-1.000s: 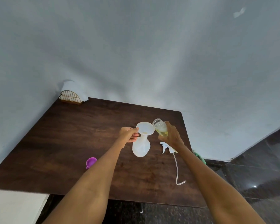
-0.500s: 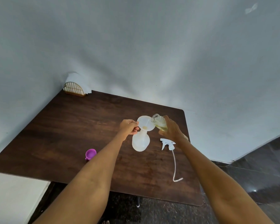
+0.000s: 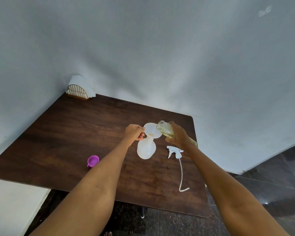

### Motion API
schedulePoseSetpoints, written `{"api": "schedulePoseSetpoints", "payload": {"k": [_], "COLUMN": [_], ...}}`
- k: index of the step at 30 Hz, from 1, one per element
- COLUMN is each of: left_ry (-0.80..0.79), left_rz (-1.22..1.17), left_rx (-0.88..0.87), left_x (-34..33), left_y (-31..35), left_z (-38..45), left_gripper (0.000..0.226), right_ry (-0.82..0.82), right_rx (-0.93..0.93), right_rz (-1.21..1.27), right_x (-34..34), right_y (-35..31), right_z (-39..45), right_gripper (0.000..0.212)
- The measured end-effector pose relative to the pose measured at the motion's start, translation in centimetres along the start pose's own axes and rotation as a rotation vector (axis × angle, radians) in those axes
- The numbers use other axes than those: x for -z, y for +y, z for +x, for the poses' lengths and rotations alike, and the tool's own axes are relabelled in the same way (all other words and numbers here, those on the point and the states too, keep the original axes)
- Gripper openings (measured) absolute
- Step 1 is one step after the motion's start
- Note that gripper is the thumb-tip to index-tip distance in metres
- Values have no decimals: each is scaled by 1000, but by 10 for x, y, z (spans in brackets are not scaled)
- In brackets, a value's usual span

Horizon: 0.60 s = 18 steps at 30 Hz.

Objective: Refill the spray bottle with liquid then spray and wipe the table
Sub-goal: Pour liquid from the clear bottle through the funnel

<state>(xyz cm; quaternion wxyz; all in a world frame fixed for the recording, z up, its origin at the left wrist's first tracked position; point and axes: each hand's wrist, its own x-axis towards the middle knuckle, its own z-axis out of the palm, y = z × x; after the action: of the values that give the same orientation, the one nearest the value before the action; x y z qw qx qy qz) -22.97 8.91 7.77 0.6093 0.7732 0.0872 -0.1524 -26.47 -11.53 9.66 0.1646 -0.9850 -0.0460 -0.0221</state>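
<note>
One tabletop (image 3: 61, 133), dark wood grain, set against a pale wall.

One spray bottle (image 3: 146, 148), translucent white, upright near the middle of the tabletop, head removed. One white funnel (image 3: 152, 130) seated in its neck, a little yellowish liquid pooled at the funnel's throat.

One left hand (image 3: 134, 133), grip pinching the funnel's left rim.

One right hand (image 3: 178, 135), grip grasping one clear refill bottle (image 3: 164, 128) of pale yellow liquid, tilted with its open mouth over the funnel's right edge; a thin stream runs down into the funnel.

One spray head (image 3: 174, 151), white, with one dip tube (image 3: 181, 174), lying on the tabletop just right of the spray bottle.

One purple cap (image 3: 92, 161), open side up, left and nearer.

One wire napkin holder (image 3: 77, 93) with white napkins, far left corner.
</note>
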Motion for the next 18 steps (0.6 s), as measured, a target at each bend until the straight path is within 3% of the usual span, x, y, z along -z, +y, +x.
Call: {"api": "schedulePoseSetpoints", "payload": {"k": [18], "left_ry": [21], "left_rz": [49], "left_rx": [-34], "left_x": [-2], "left_y": [-3], "left_z": [0], "left_gripper": [19], "right_ry": [-32], "right_rx": [35], "right_rz": [-38], "right_x": [10], "right_y": [-6], "right_z": [0], "right_gripper": [66]}}
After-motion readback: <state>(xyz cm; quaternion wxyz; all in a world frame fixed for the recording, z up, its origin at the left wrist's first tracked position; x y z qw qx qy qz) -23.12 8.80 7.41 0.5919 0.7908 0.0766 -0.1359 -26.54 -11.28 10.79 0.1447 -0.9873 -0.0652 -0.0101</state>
